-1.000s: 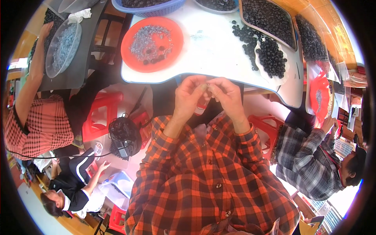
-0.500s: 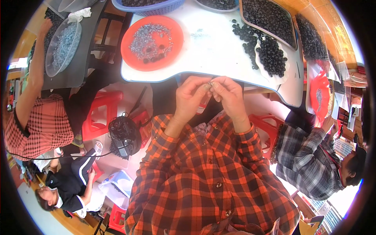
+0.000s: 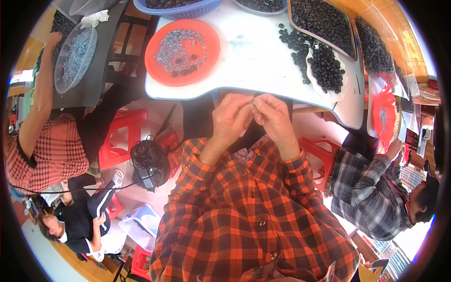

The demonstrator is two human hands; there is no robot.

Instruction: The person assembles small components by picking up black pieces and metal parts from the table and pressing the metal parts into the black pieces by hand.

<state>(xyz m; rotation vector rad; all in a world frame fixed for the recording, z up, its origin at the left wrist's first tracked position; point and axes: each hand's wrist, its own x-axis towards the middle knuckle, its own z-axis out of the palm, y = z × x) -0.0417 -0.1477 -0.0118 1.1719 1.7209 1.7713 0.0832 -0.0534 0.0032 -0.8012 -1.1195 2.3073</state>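
Note:
My left hand [image 3: 230, 117] and my right hand [image 3: 275, 116] meet just in front of the table's near edge, fingertips pinched together. Between them is something small that I cannot make out; the fingers cover most of it. Beyond my left hand, a round red plate [image 3: 213, 35] carries many tiny clear, silvery pieces [image 3: 171, 47] and several black round pieces [image 3: 183, 73]. To the right, a heap of small black ring-like parts [image 3: 326, 70] lies on a white dish [image 3: 336, 94], with more of them loose on the white tabletop [image 3: 253, 66] beside it.
A rectangular tray [image 3: 290, 21] full of black parts and a blue basket [image 3: 188, 12] stand at the back. Co-workers sit at left and right, near a clear oval tub [image 3: 58, 77] and a red scalloped dish [image 3: 376, 113]. Red stools [image 3: 110, 150] flank me.
My hands stay together, with the fingers shifting slightly around the small piece. At lower left, a seated person's arm and head have moved. The left co-worker's hand has shifted a little.

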